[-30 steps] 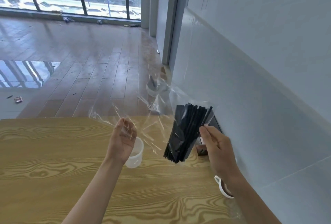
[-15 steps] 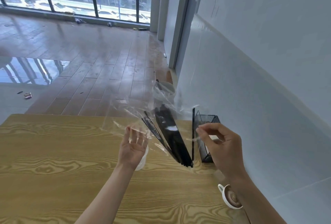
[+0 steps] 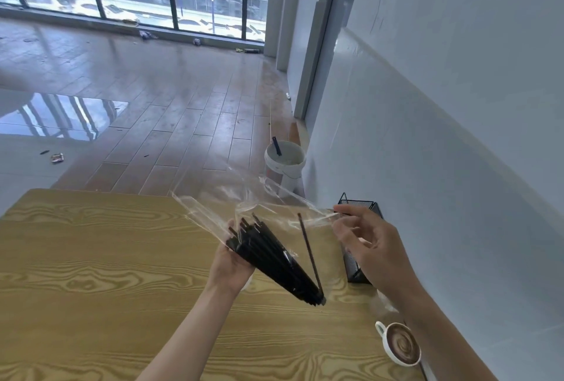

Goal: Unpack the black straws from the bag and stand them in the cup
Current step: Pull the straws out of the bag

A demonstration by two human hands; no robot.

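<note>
Straws (image 3: 274,261), black and bunched, lie slanted across the left hand (image 3: 232,261), whose fingers curl up behind them through the clear bag (image 3: 244,210), above the wooden worktop (image 3: 106,274). One straw stands apart just right of the bunch, meeting it at the lower end. Right of the straws, the right hand (image 3: 372,246) pinches the bag's edge in front of a black mesh holder (image 3: 357,267); the cup is hidden.
</note>
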